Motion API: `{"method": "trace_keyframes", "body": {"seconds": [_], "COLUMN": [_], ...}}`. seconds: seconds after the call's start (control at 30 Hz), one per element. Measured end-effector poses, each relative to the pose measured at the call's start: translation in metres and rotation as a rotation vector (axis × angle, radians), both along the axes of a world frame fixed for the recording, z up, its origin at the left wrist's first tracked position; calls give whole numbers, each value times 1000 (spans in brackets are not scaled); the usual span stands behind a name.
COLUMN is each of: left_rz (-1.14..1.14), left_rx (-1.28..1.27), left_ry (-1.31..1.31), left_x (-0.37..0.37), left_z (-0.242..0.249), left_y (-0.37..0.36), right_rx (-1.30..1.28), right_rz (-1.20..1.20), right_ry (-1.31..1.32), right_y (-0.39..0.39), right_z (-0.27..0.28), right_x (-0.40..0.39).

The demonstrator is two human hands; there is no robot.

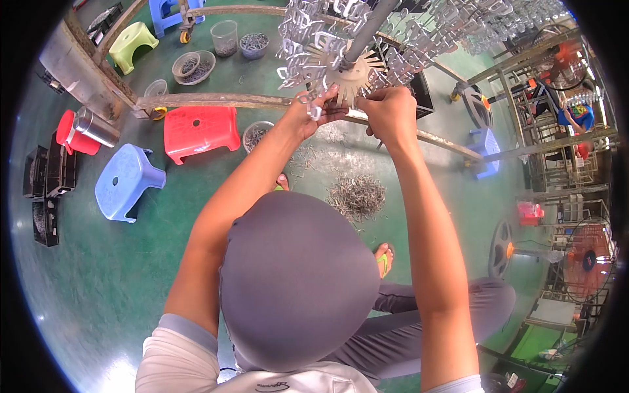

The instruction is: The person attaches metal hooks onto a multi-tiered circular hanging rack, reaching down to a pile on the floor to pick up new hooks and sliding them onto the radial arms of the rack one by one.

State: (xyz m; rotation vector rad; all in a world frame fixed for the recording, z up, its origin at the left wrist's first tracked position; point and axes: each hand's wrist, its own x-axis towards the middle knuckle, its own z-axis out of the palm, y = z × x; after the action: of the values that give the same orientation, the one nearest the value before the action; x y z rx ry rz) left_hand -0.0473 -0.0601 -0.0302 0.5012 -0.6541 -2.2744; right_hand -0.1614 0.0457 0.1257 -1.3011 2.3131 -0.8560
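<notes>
A round disc with radial slots is fixed on a grey rod, with many bent silver metal pieces hanging around it. My left hand is at the disc's lower left edge, fingers curled about a bent metal piece. Against the disc's lower right side is my right hand, its thumb and fingers pinched together. Whatever is between those fingers is hidden; a thin dark tip shows below them. A pile of small metal parts lies on the green floor below.
A wooden bar of the frame runs across in front of me. At left stand a red stool and a blue stool. Bowls of metal parts sit on the floor. Fans and a person are at right.
</notes>
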Motion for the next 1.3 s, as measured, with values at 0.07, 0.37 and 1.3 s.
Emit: {"method": "trace_keyframes", "body": {"seconds": [0.07, 0.37, 1.3], "left_rz": [0, -2, -7], "left_rx": [65, 47, 49], "left_ry": [-103, -182, -87], "left_x": [-4, 5, 18], "left_z": [4, 20, 23], "left_y": [2, 12, 28], "right_rx": [-3, 11, -623], "right_rz": [4, 14, -78], "right_ry": [-8, -12, 75], "right_y": [3, 6, 32], "right_z": [0, 1, -23], "right_x": [1, 4, 14]}}
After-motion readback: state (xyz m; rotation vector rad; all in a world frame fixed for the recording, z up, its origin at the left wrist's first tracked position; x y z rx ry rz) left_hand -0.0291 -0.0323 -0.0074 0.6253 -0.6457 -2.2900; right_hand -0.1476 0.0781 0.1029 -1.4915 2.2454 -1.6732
